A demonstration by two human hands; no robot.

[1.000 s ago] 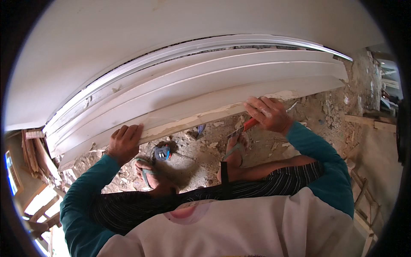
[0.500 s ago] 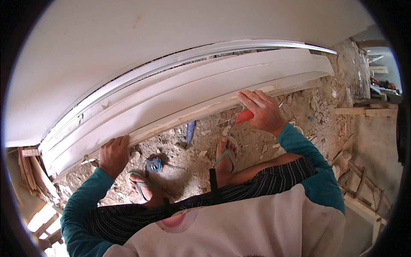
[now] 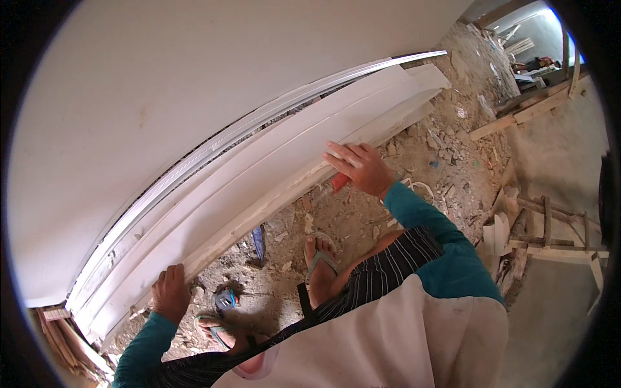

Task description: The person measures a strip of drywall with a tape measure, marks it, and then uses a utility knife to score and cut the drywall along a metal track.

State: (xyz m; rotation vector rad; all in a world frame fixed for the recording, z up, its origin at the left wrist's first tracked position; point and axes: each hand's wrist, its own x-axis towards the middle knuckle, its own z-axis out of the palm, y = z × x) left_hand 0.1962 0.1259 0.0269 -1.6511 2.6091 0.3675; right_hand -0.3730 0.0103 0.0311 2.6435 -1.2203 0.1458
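Observation:
Long white board strips (image 3: 259,187), which look like plasterboard, lie overlapping along the base of the wall. My left hand (image 3: 171,294) is closed over the near edge of the front strip, toward its left end. Farther right, my right hand (image 3: 365,169) rests on the same edge with its fingers laid over the board's face. A red handle-like piece (image 3: 339,182) is tucked under that palm; the rest of it is hidden, so its kind cannot be told. A tape measure (image 3: 226,299) and a blue pointed piece (image 3: 259,242) lie on the ground between my arms.
A shiny metal profile (image 3: 259,123) runs between the boards and the white wall (image 3: 194,64). Rubble (image 3: 349,220) covers the ground around my sandalled feet. Wooden framing (image 3: 550,242) stands at the right, and timber pieces (image 3: 65,336) lean at the far left.
The view has turned, so the boards now slope more steeply up to the right. My right hand lies farther onto the board's face, with less of the red piece showing. My left hand keeps its hold.

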